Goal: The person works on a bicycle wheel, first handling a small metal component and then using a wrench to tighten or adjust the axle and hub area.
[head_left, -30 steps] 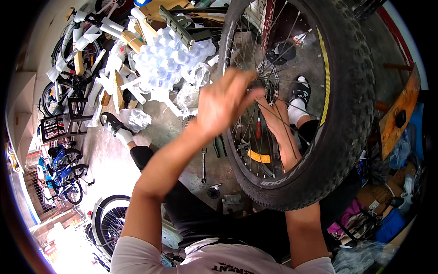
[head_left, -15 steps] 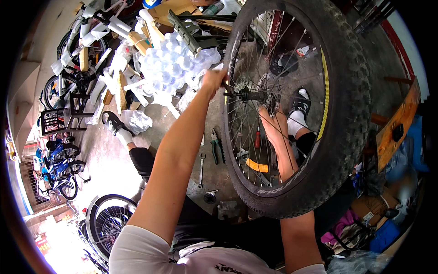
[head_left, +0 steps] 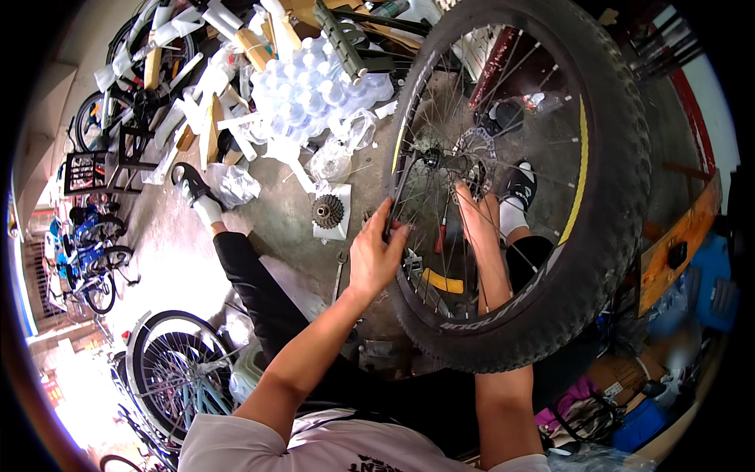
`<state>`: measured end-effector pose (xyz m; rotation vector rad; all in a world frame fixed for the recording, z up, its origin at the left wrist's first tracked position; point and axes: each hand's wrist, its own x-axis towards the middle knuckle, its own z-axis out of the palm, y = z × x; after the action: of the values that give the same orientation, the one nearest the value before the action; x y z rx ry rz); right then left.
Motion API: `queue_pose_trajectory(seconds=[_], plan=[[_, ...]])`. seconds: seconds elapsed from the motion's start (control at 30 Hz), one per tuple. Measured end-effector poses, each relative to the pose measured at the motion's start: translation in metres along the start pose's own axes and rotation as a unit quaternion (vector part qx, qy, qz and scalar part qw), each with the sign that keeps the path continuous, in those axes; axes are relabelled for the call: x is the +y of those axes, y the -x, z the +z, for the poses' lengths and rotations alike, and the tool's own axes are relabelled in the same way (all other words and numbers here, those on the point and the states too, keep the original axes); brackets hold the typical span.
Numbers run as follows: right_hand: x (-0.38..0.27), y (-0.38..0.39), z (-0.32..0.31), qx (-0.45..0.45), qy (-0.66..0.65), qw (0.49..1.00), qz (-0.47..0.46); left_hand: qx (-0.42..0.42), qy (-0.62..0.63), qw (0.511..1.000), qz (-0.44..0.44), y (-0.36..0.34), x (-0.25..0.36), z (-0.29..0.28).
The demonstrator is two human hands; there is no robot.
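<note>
A large bicycle wheel with a knobby black tire [head_left: 621, 157] stands tilted before me. Behind its spokes, my right hand [head_left: 478, 216] is closed at the hub [head_left: 442, 163], beside the disc rotor [head_left: 476, 145]. My left hand [head_left: 376, 256] is at the wheel's left edge, thumb and fingers pinched near the rim; what they hold is too small to make out. Left of that hand, a cassette [head_left: 329, 211] lies on white paper on the floor. A wrench [head_left: 340, 275] lies near my left wrist. Through the spokes show a red-handled screwdriver [head_left: 441, 236] and a yellow-orange piece [head_left: 443, 281].
Bundled clear bottles [head_left: 303, 90] and packing scraps cover the floor ahead. At the lower left stands another bicycle wheel [head_left: 177, 377]; small blue bicycles [head_left: 98, 256] stand farther left. A wooden board [head_left: 680, 244] and a blue container [head_left: 716, 283] are at the right.
My left hand has come down from beside the hub's end to the wheel's lower left edge. The cassette shows now where my forearm was. My right hand stays at the hub.
</note>
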<state>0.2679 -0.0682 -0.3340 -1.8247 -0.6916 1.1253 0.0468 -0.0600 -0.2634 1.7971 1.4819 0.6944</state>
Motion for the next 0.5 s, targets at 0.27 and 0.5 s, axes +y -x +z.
queue_pose_trajectory(seconds=[0.27, 0.5], plan=[[-0.018, 0.011, 0.010, 0.006, 0.059, 0.998, -0.008, -0.017, -0.016, 0.974, 0.226, -0.036, 0.064, -0.046], [0.001, -0.002, -0.017, -0.038, 0.086, 0.995, -0.044, 0.038, -0.130, 0.888, 0.440, -0.180, 0.114, -0.019]])
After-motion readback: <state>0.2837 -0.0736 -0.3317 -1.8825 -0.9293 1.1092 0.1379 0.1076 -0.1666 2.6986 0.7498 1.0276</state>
